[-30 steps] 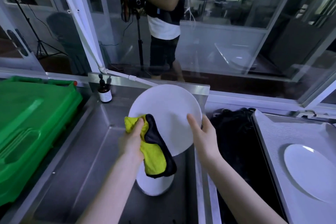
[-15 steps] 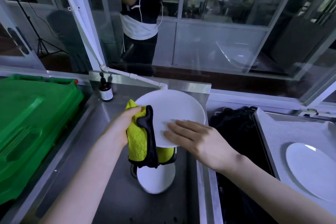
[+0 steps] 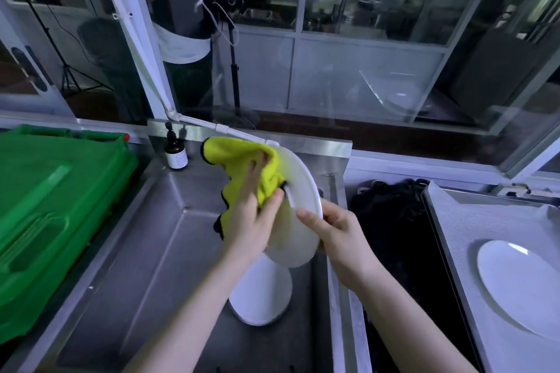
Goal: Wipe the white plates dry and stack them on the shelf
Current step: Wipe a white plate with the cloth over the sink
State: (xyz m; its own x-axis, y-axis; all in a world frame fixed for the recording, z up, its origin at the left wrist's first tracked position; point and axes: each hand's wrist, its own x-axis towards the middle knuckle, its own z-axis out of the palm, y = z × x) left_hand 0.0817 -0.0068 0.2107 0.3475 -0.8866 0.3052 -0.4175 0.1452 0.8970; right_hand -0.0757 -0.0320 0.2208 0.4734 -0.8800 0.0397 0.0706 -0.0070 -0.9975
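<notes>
A white plate [image 3: 298,212] is held tilted on edge over the steel sink. My right hand [image 3: 330,230] grips its right rim, thumb on the near face. My left hand [image 3: 257,215] holds a yellow cloth with black trim [image 3: 242,157] against the plate's near face, thumb pinching the cloth. Directly below, a stack of white plates [image 3: 260,294] lies in the sink, partly hidden by the held plate. Another white plate [image 3: 521,285] rests on the steel tray at the right.
A green plastic crate [image 3: 45,209] fills the left side. A brown pump bottle [image 3: 175,148] stands at the sink's back left corner. A black basin [image 3: 394,221] lies between sink and tray [image 3: 454,221]. A person stands behind the glass window [image 3: 363,39].
The plate has turned from lying nearly flat to standing on edge. My left hand and the cloth moved up onto its face, and my right hand shifted from the plate's top to its right rim.
</notes>
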